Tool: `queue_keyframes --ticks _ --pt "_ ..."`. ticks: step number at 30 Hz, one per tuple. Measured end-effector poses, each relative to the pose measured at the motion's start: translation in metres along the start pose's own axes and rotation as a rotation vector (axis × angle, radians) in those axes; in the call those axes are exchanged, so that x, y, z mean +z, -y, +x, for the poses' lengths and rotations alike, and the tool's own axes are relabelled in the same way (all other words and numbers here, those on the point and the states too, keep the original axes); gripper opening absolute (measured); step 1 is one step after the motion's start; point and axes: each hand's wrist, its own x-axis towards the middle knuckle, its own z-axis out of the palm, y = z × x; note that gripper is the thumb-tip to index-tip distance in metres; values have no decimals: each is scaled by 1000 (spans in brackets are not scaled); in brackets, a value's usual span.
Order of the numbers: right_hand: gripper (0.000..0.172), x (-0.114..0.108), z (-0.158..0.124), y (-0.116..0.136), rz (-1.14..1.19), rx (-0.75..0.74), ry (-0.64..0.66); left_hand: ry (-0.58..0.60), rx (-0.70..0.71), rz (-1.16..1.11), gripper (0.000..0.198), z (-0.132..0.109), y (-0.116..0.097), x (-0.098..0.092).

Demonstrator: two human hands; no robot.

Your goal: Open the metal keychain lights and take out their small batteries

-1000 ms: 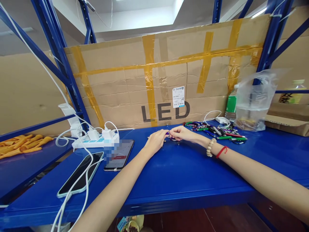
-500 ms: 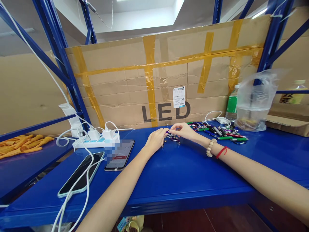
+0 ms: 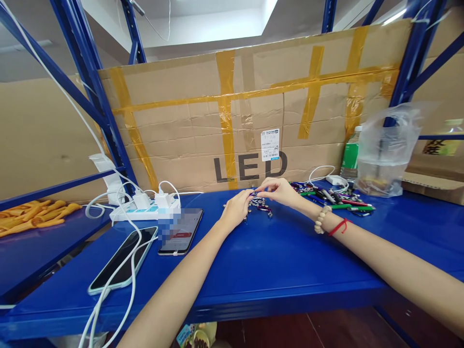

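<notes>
My left hand (image 3: 235, 210) is closed, its thumb and fingertips pinching a small shiny blue-and-silver piece (image 3: 253, 194) that looks like part of a pen. Facing it from the right, my right hand (image 3: 278, 190) is also closed in a pinch at the same piece, fingertips almost touching the left ones. Just under and behind the hands lies a loose cluster of short, shiny dark and silver pieces (image 3: 264, 207), partly covered by my left hand. To the right of my right hand is a pile of colourful pens (image 3: 335, 197), green, blue, red and silver.
A white power strip (image 3: 145, 212) with chargers and cables stands at left, beside two phones, one dark (image 3: 123, 261) and one lit (image 3: 183, 234). At right are a green-labelled bottle (image 3: 350, 157) and a plastic bag (image 3: 384, 164). A taped cardboard sheet (image 3: 181, 130) closes the back.
My right hand has shifted slightly and its fingers are raised a little more around the small piece. My left hand stays nearly in place. The view has moved slightly.
</notes>
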Motion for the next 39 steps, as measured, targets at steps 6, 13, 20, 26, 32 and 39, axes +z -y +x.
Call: queue_keyframes --ticks 6,13,20,26,32,39 --pt "29 1 -1 -3 116 34 78 30 13 -4 27 -2 0 1" --pt "32 3 -4 -5 123 68 135 90 44 67 26 -5 2 1" --pt "32 8 -7 -4 136 72 159 109 61 84 23 -7 2 1" --pt "34 9 -8 4 117 83 157 128 48 86 21 -7 3 1" --pt "36 7 -8 11 124 117 186 134 58 93 20 -7 4 0" --pt "36 8 -10 10 127 189 230 135 75 95 17 -7 4 1"
